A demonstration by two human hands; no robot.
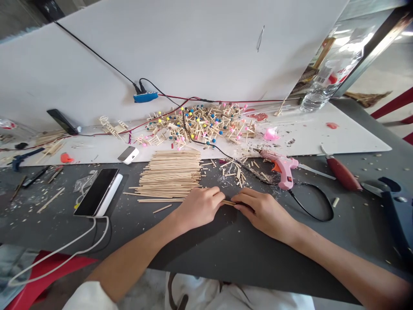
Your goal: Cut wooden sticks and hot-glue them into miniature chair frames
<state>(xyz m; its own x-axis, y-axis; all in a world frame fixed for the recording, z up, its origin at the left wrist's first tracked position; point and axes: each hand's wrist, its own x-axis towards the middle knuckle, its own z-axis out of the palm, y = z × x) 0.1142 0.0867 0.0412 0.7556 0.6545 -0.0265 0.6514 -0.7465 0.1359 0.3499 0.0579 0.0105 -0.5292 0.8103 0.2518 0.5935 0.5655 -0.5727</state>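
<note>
My left hand (203, 206) is closed with its fingers pinched on thin wooden sticks (228, 203) close to the table surface. My right hand (261, 211) grips the other end of the same sticks, so a short stretch shows between the two hands. How many sticks are held cannot be made out. Beside my left hand lies a wide layer of long wooden sticks (171, 172), side by side. A pink glue gun (282, 168) rests beyond my right hand, and short cut stick pieces (238, 174) are scattered past my fingers.
Behind lies a heap of small stick pieces with coloured balls (200, 122). A phone on a white power bank (98, 193) is at left. At right are a red-handled tool (343, 172), large blue-handled cutters (396, 202) and a plastic bottle (335, 73). Cables cross the board.
</note>
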